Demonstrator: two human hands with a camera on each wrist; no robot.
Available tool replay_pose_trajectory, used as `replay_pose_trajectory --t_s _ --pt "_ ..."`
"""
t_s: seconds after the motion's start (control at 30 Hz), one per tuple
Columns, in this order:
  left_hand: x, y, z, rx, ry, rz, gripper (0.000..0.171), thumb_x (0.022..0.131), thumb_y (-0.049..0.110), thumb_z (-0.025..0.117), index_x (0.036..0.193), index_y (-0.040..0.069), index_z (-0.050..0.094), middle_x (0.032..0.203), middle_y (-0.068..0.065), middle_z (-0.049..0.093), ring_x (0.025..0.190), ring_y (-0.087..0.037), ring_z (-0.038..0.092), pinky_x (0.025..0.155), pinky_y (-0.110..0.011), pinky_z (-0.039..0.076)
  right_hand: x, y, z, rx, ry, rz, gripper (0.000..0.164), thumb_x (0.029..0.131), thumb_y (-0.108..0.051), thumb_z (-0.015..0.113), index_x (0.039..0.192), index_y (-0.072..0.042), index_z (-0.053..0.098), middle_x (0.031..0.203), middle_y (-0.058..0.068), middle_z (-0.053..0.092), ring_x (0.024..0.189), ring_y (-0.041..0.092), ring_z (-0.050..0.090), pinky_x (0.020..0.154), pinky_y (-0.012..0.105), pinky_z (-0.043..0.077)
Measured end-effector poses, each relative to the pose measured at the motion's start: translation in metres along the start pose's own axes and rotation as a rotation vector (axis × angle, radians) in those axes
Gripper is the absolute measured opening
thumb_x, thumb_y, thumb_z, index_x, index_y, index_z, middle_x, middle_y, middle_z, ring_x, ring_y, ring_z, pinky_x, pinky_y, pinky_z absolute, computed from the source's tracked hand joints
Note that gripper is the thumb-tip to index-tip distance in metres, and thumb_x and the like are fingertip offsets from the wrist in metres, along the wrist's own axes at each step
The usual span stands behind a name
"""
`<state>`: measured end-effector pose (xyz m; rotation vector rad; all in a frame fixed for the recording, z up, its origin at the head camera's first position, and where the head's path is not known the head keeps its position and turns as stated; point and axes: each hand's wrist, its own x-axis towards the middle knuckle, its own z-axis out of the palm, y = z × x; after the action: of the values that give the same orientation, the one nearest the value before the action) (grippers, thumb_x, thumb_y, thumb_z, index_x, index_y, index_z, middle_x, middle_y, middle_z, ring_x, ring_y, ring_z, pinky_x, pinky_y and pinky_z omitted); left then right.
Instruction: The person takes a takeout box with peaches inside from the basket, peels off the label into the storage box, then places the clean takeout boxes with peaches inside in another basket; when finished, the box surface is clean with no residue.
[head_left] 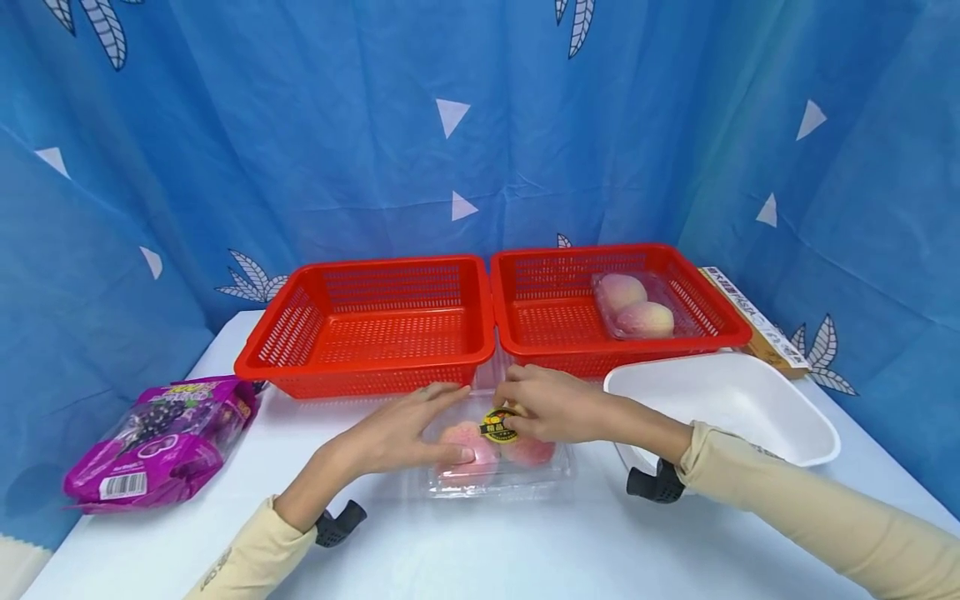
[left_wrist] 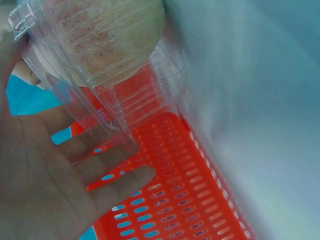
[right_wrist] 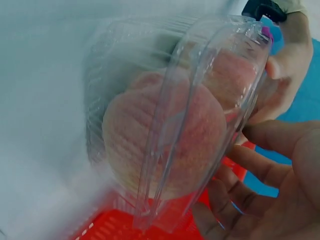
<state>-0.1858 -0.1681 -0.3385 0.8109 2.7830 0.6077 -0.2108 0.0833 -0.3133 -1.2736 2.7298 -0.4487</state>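
A clear plastic clamshell box (head_left: 498, 485) of pinkish peaches (head_left: 467, 442) lies on the white table in front of two red baskets. A black and yellow round label (head_left: 497, 426) is on its lid. My left hand (head_left: 401, 429) rests on the box's left side, thumb over the lid and fingers stretched along the far edge. In the left wrist view, these fingers (left_wrist: 105, 165) look straight and spread against the plastic. My right hand (head_left: 558, 404) is at the lid's right half, thumb and forefinger pinching the label's edge. Its other fingers (right_wrist: 225, 205) lie loosely bent by the lid.
The left red basket (head_left: 397, 373) holds nothing visible; the right one (head_left: 622, 343) has another peach box (head_left: 637, 308). A white tub (head_left: 750, 417) stands at right, with a flat carton (head_left: 757, 321) behind it. A purple fruit bag (head_left: 161, 446) lies at left.
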Motion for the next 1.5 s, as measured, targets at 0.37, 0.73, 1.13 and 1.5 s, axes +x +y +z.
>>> replay_pose_trajectory --t_s 0.37,0.73,1.13,1.5 --pt "0.002 0.000 0.004 -0.016 -0.003 0.004 0.084 0.079 0.069 0.060 0.149 0.028 0.036 0.151 0.000 0.036 0.135 -0.028 0.039 0.104 -0.056 0.037 0.003 -0.002 -0.001 0.201 0.079 -0.033 0.009 0.092 -0.005 0.060 0.089 -0.011 0.054 0.073 -0.006 0.051 0.063 0.008 0.046 0.054 0.018 0.041" --pt "0.005 0.002 0.002 -0.019 -0.014 -0.002 0.086 0.078 0.070 0.061 0.149 0.030 0.034 0.151 0.001 0.035 0.135 -0.026 0.038 0.105 -0.055 0.037 -0.066 0.062 -0.060 0.574 0.108 0.113 0.018 0.093 -0.008 0.061 0.102 -0.004 0.045 0.085 0.010 0.060 0.070 0.028 0.058 0.057 0.031 0.054" --pt "0.001 -0.002 0.000 -0.037 -0.003 -0.015 0.086 0.077 0.069 0.062 0.148 0.029 0.036 0.150 0.001 0.036 0.135 -0.027 0.038 0.104 -0.057 0.037 -0.125 0.158 -0.073 0.448 -0.392 0.506 0.020 0.086 -0.012 0.069 0.098 -0.004 0.056 0.085 0.003 0.059 0.061 0.015 0.058 0.057 0.024 0.052" --pt "0.001 0.000 0.000 -0.028 0.009 -0.001 0.086 0.077 0.071 0.061 0.148 0.030 0.037 0.149 0.001 0.038 0.134 -0.027 0.040 0.104 -0.057 0.036 -0.129 0.187 -0.050 0.260 -0.523 0.608 0.022 0.081 -0.014 0.073 0.086 -0.012 0.053 0.076 0.001 0.057 0.053 0.011 0.055 0.056 0.026 0.055"
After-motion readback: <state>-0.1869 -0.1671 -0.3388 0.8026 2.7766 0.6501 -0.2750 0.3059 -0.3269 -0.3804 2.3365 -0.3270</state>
